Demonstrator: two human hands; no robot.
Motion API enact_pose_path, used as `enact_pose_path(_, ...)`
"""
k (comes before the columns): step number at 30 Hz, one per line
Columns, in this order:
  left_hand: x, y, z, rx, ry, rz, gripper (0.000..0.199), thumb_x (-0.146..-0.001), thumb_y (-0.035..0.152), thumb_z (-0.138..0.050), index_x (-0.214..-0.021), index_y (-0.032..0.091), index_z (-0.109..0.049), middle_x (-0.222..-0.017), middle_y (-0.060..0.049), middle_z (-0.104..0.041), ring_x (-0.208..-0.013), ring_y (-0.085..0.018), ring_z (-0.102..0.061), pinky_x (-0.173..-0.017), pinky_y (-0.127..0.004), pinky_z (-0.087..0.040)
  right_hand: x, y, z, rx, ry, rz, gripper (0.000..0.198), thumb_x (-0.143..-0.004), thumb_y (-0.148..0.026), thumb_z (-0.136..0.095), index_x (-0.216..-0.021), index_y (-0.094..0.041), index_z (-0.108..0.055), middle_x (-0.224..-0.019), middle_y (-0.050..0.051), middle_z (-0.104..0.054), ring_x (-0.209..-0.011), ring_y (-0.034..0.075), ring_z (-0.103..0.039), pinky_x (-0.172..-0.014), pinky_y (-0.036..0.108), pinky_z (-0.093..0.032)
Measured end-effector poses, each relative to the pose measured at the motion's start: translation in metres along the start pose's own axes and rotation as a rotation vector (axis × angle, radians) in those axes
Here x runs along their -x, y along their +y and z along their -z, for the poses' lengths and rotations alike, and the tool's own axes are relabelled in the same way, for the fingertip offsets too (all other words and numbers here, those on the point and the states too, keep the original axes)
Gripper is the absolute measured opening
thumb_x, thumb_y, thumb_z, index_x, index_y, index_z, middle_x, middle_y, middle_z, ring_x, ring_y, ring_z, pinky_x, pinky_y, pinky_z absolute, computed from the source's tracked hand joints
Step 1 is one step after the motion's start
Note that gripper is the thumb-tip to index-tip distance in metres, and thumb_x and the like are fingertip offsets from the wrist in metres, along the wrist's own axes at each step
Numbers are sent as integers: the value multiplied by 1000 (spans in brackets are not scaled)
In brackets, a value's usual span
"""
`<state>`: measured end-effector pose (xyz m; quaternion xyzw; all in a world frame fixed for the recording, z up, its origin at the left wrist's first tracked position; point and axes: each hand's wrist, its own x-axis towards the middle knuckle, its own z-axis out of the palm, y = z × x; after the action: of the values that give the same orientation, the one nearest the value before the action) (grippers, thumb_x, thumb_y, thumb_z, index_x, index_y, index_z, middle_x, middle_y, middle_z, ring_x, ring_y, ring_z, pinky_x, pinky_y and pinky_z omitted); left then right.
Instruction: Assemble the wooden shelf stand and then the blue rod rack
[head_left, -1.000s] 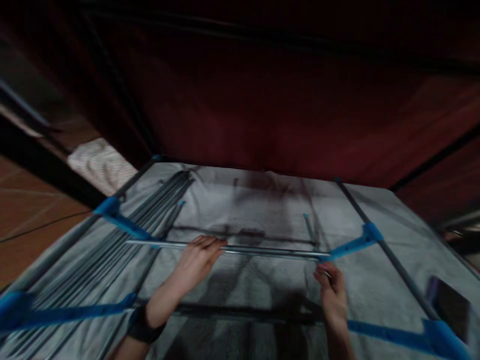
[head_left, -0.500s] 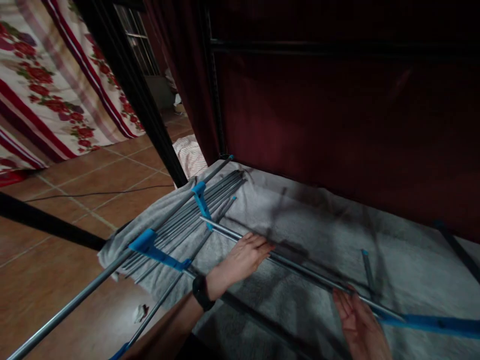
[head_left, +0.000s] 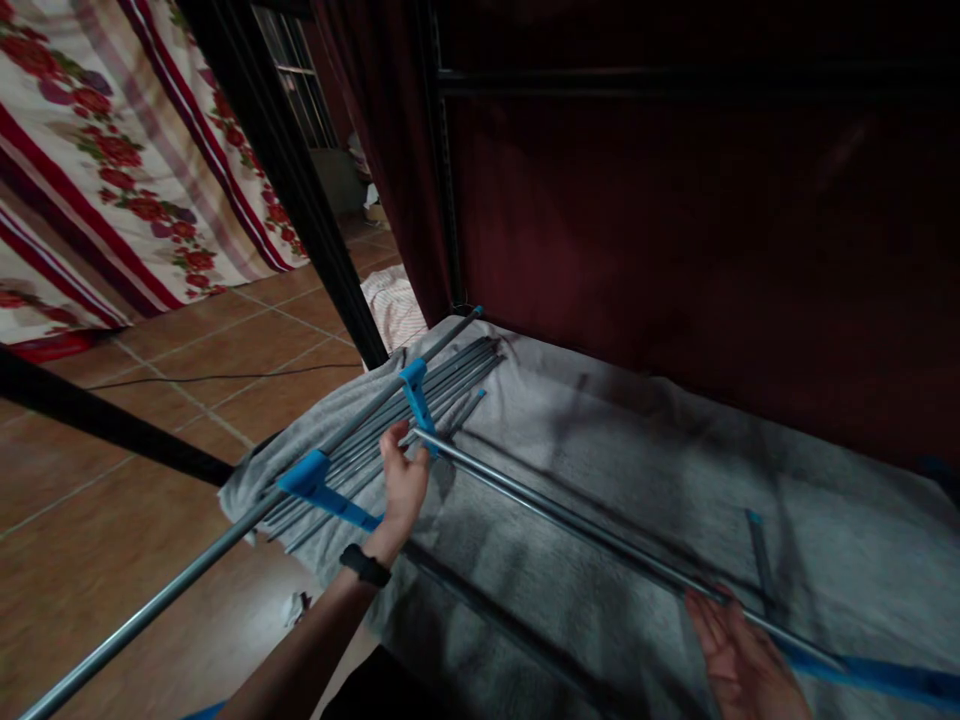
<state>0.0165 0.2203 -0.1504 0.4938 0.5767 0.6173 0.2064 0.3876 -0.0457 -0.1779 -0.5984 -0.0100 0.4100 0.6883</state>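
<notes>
No text, brand, number or sign can be read. No lettering can be made out on the angled blue plastic bracket (head_left: 304, 478), the long silver-grey metal tube (head_left: 540, 508) or the black band (head_left: 365, 566) worn at the wrist, nor can any be read on the white, red-flowered fabric hanging (head_left: 116, 150).

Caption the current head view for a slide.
Left hand at one end of a metal tube beside a blue bracket, right hand near the other end, above a grey blanket.
</notes>
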Motion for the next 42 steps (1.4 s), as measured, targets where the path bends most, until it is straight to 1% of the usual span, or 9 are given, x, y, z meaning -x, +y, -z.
enact_pose_path(3,-10,3,-14,122,-117,74,37,-66,19,-71,-102,23,-61,-97,-4,-64,-94,-20,-60,-82,-31,-46,-1,0,0,18,-8,28,39,-64,-42,-79,-95,-21,-68,-104,7,-74,-102,24,-70,-87,34,-60)
enact_pose_path(7,-15,15,-30,315,-203,193,35,-65,27,-78,-97,19,-65,-81,-3,-65,-85,-21,-61,-77,-32,-47,-5,-1,4,21,-18,46,37,-65,-41,-79,-95,-22,-69,-100,7,-75,-100,24,-70,-88,35,-59)
enact_pose_path(13,-17,18,-31,431,-261,289,25,-68,32,-77,-84,16,-67,-72,-2,-64,-79,-19,-61,-70,-31,-44,-8,-2,9,41,-14,42,38,-60,-40,-82,-92,-22,-71,-99,9,-75,-98,27,-71,-91,41,-57)
enact_pose_path(22,-22,8,-39,576,-133,429,22,-56,26,-78,-73,18,-66,-72,-1,-66,-76,-17,-63,-72,-29,-46,-3,-4,4,41,34,51,36,-59,-42,-83,-89,-25,-71,-97,6,-75,-97,24,-70,-88,35,-58)
enact_pose_path(25,-23,9,-40,586,-123,428,19,-56,24,-75,-71,18,-66,-73,-2,-67,-76,-17,-63,-74,-29,-47,-4,-3,5,35,44,103,31,-63,-40,-81,-87,-25,-70,-94,5,-75,-99,24,-70,-90,36,-57)
enact_pose_path(28,-23,10,-39,591,-114,431,18,-55,22,-74,-71,19,-67,-75,-2,-67,-76,-17,-62,-73,-29,-46,-3,-3,3,15,55,98,29,-65,-38,-80,-88,-25,-70,-96,6,-74,-100,24,-69,-91,37,-56)
enact_pose_path(34,-21,12,-37,600,-123,445,19,-56,21,-75,-73,18,-67,-72,1,-65,-66,-13,-57,-67,-27,-43,-2,-3,-1,-91,126,84,36,-57,-37,-85,-87,-24,-70,-98,1,-72,-100,18,-68,-91,27,-56)
enact_pose_path(37,-21,13,-37,615,-137,456,20,-56,21,-76,-72,18,-65,-67,2,-61,-61,-11,-53,-63,-26,-42,-4,0,-2,-64,118,129,35,-61,-39,-83,-89,-23,-68,-103,1,-71,-100,18,-68,-92,27,-57)
enact_pose_path(42,-20,12,-37,637,-134,447,21,-55,22,-78,-69,18,-62,-66,3,-59,-61,-11,-53,-64,-26,-43,-5,5,-4,-28,116,197,33,-65,-41,-81,-88,-23,-67,-102,2,-71,-99,19,-69,-96,30,-56)
